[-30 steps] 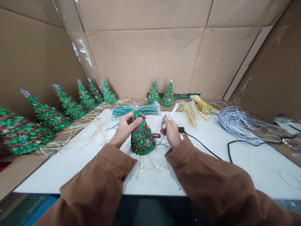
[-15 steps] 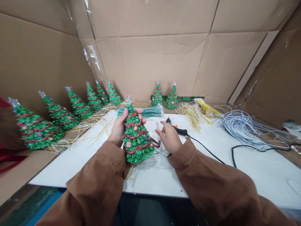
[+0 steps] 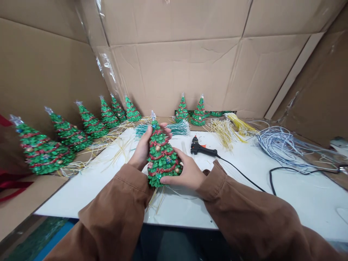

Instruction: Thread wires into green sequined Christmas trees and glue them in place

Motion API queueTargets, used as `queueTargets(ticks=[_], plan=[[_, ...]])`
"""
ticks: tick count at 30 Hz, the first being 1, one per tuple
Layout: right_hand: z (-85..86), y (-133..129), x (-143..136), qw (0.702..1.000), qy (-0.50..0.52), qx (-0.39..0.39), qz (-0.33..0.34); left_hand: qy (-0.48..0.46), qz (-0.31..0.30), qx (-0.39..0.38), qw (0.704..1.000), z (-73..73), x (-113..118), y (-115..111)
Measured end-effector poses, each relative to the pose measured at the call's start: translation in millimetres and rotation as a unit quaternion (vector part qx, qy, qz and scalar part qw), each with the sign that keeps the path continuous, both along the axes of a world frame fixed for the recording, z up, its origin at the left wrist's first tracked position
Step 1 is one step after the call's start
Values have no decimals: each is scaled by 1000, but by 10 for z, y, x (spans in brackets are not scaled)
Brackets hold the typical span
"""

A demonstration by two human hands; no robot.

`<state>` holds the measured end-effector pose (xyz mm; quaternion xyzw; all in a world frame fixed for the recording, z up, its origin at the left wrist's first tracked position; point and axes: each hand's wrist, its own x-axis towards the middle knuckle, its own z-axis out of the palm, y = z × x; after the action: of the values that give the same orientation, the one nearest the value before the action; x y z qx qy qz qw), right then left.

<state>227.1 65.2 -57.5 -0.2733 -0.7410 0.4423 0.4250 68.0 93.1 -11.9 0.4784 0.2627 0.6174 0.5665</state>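
A green Christmas tree figure (image 3: 161, 159) with red garlands and a clear star on top stands between my hands, over the white board. My left hand (image 3: 141, 146) is wrapped round its upper left side, with fingers showing behind it. Against its lower right side is my right hand (image 3: 189, 172), its thumb across the front near the base and the other fingers partly hidden. Thin yellowish wires (image 3: 157, 203) hang out below the tree. A black glue gun (image 3: 203, 149) with an orange tip lies right of the tree.
Similar trees (image 3: 91, 121) stand in a row at the left, and two more (image 3: 198, 113) at the back. Green wires (image 3: 179, 127), yellow wires (image 3: 224, 132) and a white-blue wire coil (image 3: 274, 146) lie on the white board (image 3: 307, 203). Cardboard walls (image 3: 174, 72) surround it.
My right hand has moved left and down from beside the glue gun and taken hold of the tree's lower right side. The tree has shifted slightly right and stands more upright.
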Motion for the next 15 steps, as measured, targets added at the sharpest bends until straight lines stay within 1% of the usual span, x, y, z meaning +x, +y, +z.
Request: queueTargets(ticks=[1, 3, 4, 6, 8, 9, 12, 15], plan=[[-12, 6, 1, 998, -15, 29, -51, 21, 15, -3, 1000, -8, 13, 13], [-35, 33, 9, 984, -40, 99, -143, 63, 42, -18, 997, -36, 38, 45], [-44, 50, 16, 974, -51, 136, -176, 75, 51, -25, 996, -55, 49, 61], [-52, 83, 35, 954, -73, 195, -214, 75, 64, -30, 995, -95, 74, 86], [-55, 104, 53, 944, -92, 225, -223, 46, 76, -28, 996, -126, 98, 93], [-57, 109, 59, 943, -98, 230, -219, 30, 83, -29, 996, -134, 109, 88], [-73, 109, 63, 954, -99, 222, -173, 13, 92, -42, 995, -129, 128, 50], [-104, 109, 54, 970, -55, 197, -129, 14, 77, -44, 996, -105, 126, 8]])
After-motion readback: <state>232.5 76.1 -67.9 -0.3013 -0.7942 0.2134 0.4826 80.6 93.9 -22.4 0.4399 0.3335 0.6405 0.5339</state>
